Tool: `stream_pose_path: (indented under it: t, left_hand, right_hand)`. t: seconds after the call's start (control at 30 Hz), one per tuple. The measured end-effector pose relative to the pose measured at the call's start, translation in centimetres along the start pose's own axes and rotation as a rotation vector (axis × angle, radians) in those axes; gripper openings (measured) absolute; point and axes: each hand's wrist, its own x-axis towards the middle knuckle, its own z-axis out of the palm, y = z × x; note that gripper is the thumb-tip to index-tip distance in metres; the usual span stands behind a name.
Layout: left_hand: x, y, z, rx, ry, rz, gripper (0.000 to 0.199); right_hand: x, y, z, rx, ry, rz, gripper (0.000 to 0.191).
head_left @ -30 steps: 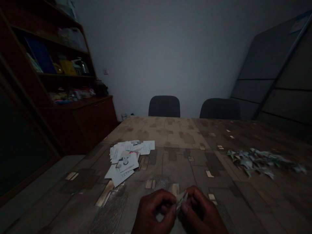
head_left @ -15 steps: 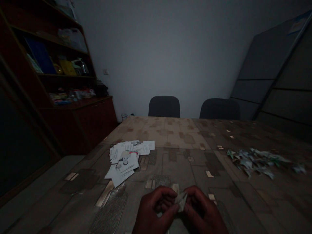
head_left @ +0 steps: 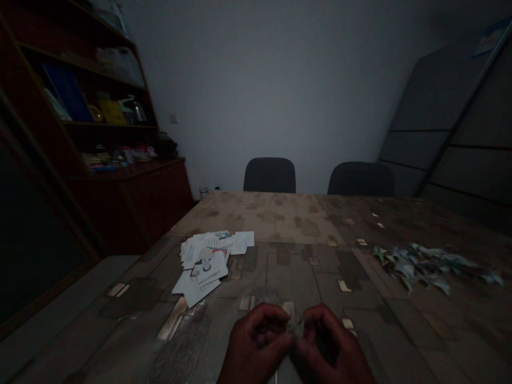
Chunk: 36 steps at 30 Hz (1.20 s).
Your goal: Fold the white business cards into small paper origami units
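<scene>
At the near side of the table, my left hand [head_left: 260, 341] and my right hand [head_left: 330, 344] meet, fingers curled and pinched. Between their fingertips is a small piece of folded paper [head_left: 296, 326], mostly covered by the fingers and dim. Both hands grip it, one from each side. Farther off on the left lies a loose pile of white paper pieces [head_left: 206, 266], some with print and drawings. A heap of small folded paper shapes [head_left: 424, 264], pale with greenish patches, is spread out on the right.
A patterned cloth covers the table [head_left: 280, 266]. Two dark chairs [head_left: 270, 175] stand at its far edge, before a plain wall. On the left is a wooden cabinet [head_left: 156, 197] with filled shelves; a grey panelled unit [head_left: 424, 106] stands at right.
The fingertips have closed in over the folded paper, so less of it shows now. Its pointed shape was clearer before. Both piles lie as they were.
</scene>
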Motion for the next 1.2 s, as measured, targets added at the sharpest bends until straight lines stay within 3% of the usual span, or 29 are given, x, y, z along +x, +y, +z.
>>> stream_pose_path:
  t: [0.1, 0.53, 0.8, 1.03, 1.2]
  left_hand:
    - [0.10, -0.15, -0.09, -0.060, -0.058, -0.008, 0.019]
    - [0.00, 0.56, 0.52, -0.078, 0.040, -0.041, 0.017]
    - [0.19, 0.29, 0.11, -0.008, 0.033, -0.019, 0.020]
    - [0.82, -0.19, -0.29, -0.072, -0.080, -0.072, 0.033]
    - [0.89, 0.28, -0.33, -0.025, -0.087, -0.036, 0.026]
  right_hand:
    - [-0.08, -0.02, -0.03, -0.015, -0.002, -0.033, 0.021]
    - [0.07, -0.64, -0.33, -0.058, 0.003, -0.046, 0.022]
    - [0.29, -0.35, -0.38, -0.073, 0.001, -0.058, 0.025]
    - [0.41, -0.17, -0.50, -0.034, -0.059, -0.030, 0.030]
    - [0.46, -0.32, -0.56, -0.001, -0.060, -0.016, 0.022]
